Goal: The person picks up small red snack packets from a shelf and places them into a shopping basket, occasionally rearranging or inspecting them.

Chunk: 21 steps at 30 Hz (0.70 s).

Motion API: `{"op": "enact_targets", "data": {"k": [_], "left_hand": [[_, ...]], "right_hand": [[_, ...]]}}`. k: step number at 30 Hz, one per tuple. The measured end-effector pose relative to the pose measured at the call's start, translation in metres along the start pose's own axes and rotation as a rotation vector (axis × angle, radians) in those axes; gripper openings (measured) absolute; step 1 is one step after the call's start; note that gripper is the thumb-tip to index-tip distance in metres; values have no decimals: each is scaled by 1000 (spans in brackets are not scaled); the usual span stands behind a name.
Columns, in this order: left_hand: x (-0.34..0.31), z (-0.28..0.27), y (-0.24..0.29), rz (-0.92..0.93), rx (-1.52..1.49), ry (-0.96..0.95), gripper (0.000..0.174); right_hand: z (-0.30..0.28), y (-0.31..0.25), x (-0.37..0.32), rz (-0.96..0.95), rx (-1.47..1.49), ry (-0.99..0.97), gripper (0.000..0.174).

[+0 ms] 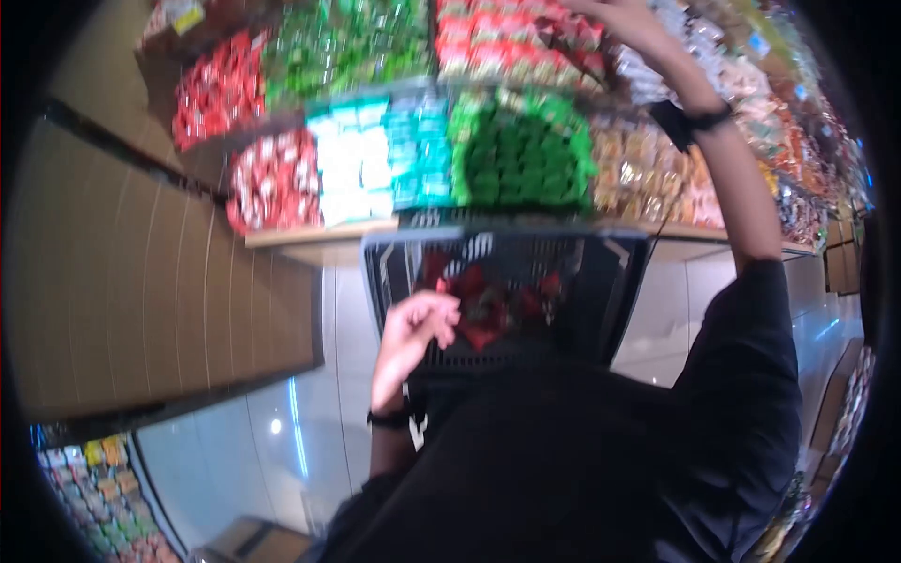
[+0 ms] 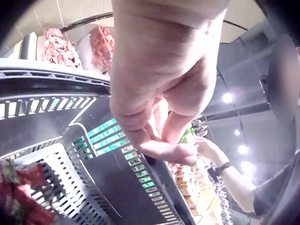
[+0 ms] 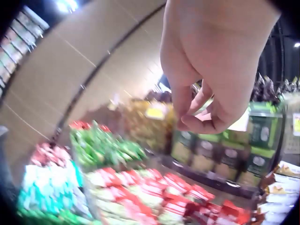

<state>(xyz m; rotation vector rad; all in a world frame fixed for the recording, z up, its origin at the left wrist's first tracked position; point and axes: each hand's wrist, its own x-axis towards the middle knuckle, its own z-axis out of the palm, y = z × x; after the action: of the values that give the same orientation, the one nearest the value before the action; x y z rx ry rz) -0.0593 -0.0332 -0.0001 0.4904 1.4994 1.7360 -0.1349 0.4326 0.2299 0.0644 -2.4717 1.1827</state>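
My left hand (image 1: 418,328) hangs over the left side of a dark plastic shopping basket (image 1: 375,272), its fingers loosely bent. In the left wrist view no item shows between those fingers. Red-wrapped packets (image 1: 483,314) lie at the bottom of the basket, and some red packets (image 2: 30,187) appear low in the left wrist view too. Stretched forward over the display, my right hand (image 1: 629,23) is above rows of red-and-white packets (image 3: 140,192). Its fingers (image 3: 201,124) are relaxed and bent toward the thumb, with no clear item between them.
Bins of wrapped goods fill the display, including green packets (image 1: 526,155), teal packets (image 1: 419,150) and brown packets (image 1: 638,169). A wooden ledge (image 1: 324,235) edges it by the basket. Brown panelling (image 1: 160,281) stands at left; dark-and-green packages (image 3: 229,159) stand behind.
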Motion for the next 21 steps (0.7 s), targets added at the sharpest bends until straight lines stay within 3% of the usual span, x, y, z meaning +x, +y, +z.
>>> {"op": "enact_targets", "data": {"k": [2,4,5,6,8,10,11,13,18,21], "left_hand": [[3,-4,-13,51,12,1,19],[8,-7,-28,76,-13,112,19],[9,-8,-32,57,-64,174,19],[11,-8,-37,43,-117,237,19],[12,-9,-36,19,-121,335,18],[12,-6,-29,13,-177,357,18],[10,-4,-24,34,-187,345,18],[5,0,-21,50,-202,337,18],[-4,1,-25,51,-180,351,18],[-6,1,-32,34,-214,330,18]], "right_hand": [[35,-54,-90,186,123,-255,20],[115,-10,-177,-201,212,-399,25],[137,-55,-207,305,164,-574,40],[170,-36,-238,243,240,-624,49],[256,48,-291,417,427,-623,70],[332,118,-331,415,-71,-597,102],[342,116,-323,416,-70,-594,102],[364,104,-310,616,-310,-752,126],[400,109,-344,565,-385,-726,125],[402,101,-345,609,-392,-814,113]]}}
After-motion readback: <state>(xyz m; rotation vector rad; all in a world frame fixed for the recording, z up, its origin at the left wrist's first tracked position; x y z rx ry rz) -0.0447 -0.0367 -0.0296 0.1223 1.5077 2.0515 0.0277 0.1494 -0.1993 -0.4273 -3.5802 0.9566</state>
